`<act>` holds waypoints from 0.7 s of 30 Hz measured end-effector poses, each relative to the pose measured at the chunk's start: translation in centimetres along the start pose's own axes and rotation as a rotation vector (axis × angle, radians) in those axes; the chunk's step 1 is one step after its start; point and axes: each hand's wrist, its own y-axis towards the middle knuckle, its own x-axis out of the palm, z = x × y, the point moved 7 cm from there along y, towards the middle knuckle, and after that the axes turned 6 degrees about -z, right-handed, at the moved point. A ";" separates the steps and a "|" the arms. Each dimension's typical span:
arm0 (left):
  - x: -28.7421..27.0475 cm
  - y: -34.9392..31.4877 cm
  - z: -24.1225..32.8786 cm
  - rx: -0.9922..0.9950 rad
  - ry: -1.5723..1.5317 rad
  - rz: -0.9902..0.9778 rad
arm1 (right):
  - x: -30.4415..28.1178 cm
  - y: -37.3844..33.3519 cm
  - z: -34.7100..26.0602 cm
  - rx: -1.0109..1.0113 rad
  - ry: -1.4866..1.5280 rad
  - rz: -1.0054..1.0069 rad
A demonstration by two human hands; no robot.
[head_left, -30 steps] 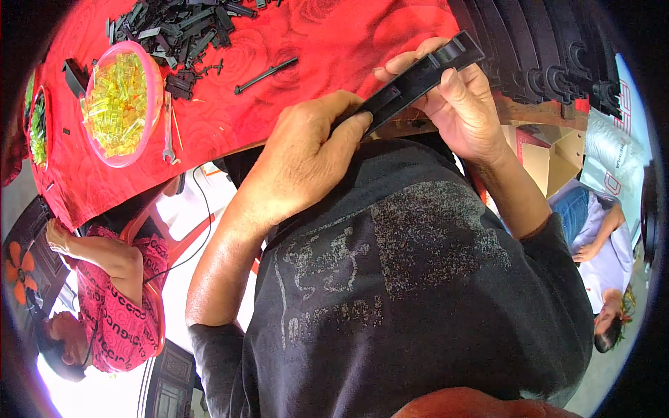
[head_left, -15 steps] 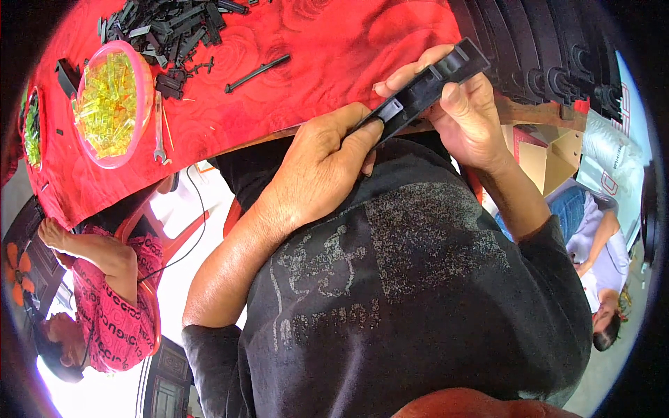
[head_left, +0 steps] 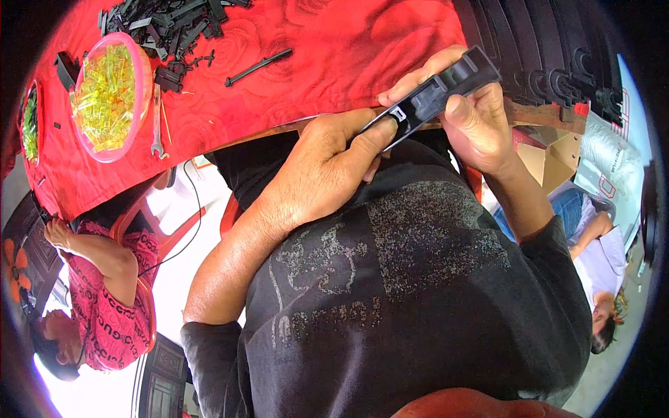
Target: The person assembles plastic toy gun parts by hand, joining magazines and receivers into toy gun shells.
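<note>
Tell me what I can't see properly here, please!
All in the head view:
- Lower end of the long black part: covered by the left hand.
- Middle of the right hand's fingers: behind that part.
- Top of the pile of black pieces: cut off by the upper edge.
- Bottom yellow pieces: buried under others.
- Green things, far left: too small and squeezed by the lens.
</note>
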 end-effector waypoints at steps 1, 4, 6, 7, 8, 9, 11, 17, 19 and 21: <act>0.0 -0.1 0.2 0.011 -0.004 -0.011 | 0.1 0.0 0.0 0.000 -0.008 -0.002; 0.0 -0.1 0.3 0.026 0.011 -0.024 | 0.5 0.4 -0.4 -0.016 -0.001 -0.008; 0.0 -0.1 0.1 0.029 0.030 -0.024 | 0.4 0.2 -0.1 -0.046 0.060 -0.005; 0.1 0.0 0.1 0.043 0.031 -0.028 | 0.3 0.2 -0.1 -0.078 0.122 -0.003; 0.1 0.1 0.1 0.056 0.032 -0.033 | 0.3 0.2 -0.2 -0.078 0.121 -0.003; 0.2 0.1 0.0 0.055 0.032 -0.030 | 0.4 0.4 -0.3 -0.079 0.125 -0.012; 0.2 0.0 -0.1 0.049 0.016 0.018 | 0.4 0.5 -0.3 -0.080 0.131 -0.023; 0.2 -0.1 0.4 0.080 0.000 0.020 | 1.2 1.1 -1.0 -0.092 0.161 -0.040; 0.2 0.1 0.2 0.090 -0.001 0.039 | 0.7 1.2 -0.7 -0.085 0.147 -0.011; 0.1 0.1 0.3 0.099 -0.003 0.056 | 0.6 1.2 -0.9 -0.078 0.142 -0.021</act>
